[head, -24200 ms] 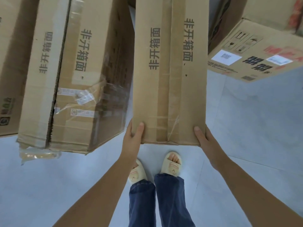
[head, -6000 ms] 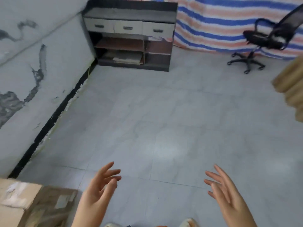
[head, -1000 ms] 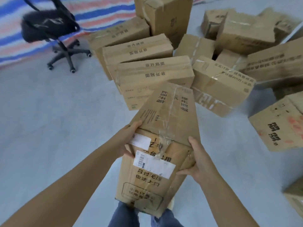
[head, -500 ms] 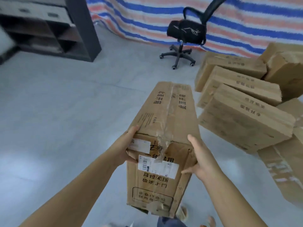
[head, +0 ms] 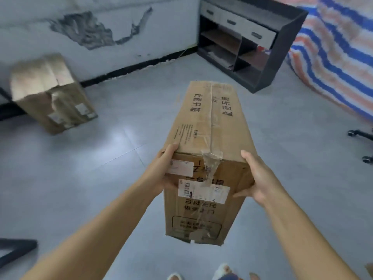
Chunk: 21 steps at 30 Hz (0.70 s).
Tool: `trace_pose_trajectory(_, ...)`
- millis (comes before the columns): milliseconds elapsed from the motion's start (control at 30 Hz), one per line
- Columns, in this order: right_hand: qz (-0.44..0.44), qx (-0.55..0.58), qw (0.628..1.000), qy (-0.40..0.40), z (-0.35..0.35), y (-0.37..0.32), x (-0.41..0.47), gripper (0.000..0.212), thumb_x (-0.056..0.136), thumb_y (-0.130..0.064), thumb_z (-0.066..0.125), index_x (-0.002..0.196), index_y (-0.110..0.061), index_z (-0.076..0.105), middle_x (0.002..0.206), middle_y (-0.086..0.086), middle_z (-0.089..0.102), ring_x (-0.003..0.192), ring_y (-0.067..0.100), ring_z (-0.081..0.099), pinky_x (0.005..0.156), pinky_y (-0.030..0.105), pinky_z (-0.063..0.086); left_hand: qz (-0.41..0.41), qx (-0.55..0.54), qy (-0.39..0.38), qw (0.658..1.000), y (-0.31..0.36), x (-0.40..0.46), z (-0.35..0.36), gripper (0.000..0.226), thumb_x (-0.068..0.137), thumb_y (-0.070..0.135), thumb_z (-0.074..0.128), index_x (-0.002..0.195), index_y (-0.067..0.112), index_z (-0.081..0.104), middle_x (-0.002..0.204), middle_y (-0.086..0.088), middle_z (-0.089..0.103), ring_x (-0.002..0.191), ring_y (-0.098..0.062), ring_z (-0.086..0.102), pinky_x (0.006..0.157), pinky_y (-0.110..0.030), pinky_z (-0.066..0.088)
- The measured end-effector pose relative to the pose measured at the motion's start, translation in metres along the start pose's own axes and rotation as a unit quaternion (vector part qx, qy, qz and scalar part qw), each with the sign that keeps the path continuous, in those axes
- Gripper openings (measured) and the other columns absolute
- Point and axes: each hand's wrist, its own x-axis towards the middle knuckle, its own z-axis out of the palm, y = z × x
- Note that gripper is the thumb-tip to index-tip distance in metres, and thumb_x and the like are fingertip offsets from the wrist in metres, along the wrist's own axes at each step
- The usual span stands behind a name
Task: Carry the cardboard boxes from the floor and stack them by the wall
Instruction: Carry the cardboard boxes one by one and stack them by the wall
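Head view: cardboard box [head: 207, 150] gripped between left hand [head: 161, 170] and right hand [head: 260, 178]

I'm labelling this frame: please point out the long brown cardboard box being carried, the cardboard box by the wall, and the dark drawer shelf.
long brown cardboard box [head: 210, 126], head view, top face.
cardboard box by the wall [head: 50, 93], head view, front face.
dark drawer shelf [head: 282, 51], head view, right side panel.

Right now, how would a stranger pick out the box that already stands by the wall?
Find the cracked grey wall on the left. At its black base stands a cardboard box on the floor, untouched, unlike the carried box between both hands.
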Motion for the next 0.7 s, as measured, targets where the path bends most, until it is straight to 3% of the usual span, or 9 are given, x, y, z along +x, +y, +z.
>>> trace_pose_trajectory(167,0.003,-0.049,0.994,-0.095,0.103,-0.042,0.058,0.033,0.089,-0.049,0.058,0.12,-0.039,0.051,0.123,-0.01,0.048,0.123,0.025,0.043,0.069,0.071,0.049,0.029,-0.049,0.084,0.995,0.049,0.034,-0.069,0.034,0.088,0.05,0.055,0.115,0.03,0.058,0.101,-0.006,0.07,0.08,-0.021,0.071,0.056,-0.055,0.056)
trace_pose_trajectory(300,0.006,-0.077,0.984,-0.161,0.172,-0.075,0.112,0.035,0.089,-0.048,0.057,0.122,-0.037,0.053,0.126,0.0,0.057,0.112,0.03,0.056,0.063,0.068,0.051,0.041,-0.076,0.143,0.986,0.087,0.077,-0.104,0.033,0.089,0.051,0.054,0.115,0.03,0.057,0.102,-0.007,0.07,0.092,-0.025,0.067,0.064,-0.063,0.055)
trace_pose_trajectory(433,0.013,-0.104,0.97,-0.217,0.238,-0.128,0.169,0.037,0.09,-0.046,0.057,0.125,-0.034,0.052,0.114,0.004,0.063,0.098,0.03,0.062,0.06,0.067,0.052,0.053,-0.102,0.21,0.971,0.138,0.123,-0.125,0.032,0.089,0.052,0.053,0.112,0.03,0.057,0.096,-0.007,0.071,0.087,-0.025,0.068,0.062,-0.062,0.055)
trace_pose_trajectory(567,0.003,-0.143,0.954,-0.263,0.308,-0.182,0.223,0.037,0.092,-0.045,0.055,0.126,-0.032,0.051,0.115,0.006,0.062,0.098,0.031,0.062,0.064,0.069,0.051,0.07,-0.145,0.248,0.955,0.189,0.173,-0.152,0.021,0.09,0.052,0.052,0.102,0.035,0.057,0.072,0.003,0.073,0.066,-0.015,0.071,0.054,-0.053,0.057)
trace_pose_trajectory(700,-0.012,-0.186,0.935,-0.3,0.382,-0.221,0.263,0.034,0.092,-0.046,0.054,0.124,-0.034,0.051,0.116,0.005,0.062,0.101,0.03,0.061,0.063,0.065,0.053,0.08,-0.181,0.277,0.94,0.229,0.217,-0.188,0.024,0.089,0.054,0.052,0.101,0.035,0.059,0.078,0.001,0.074,0.072,-0.016,0.07,0.058,-0.055,0.058)
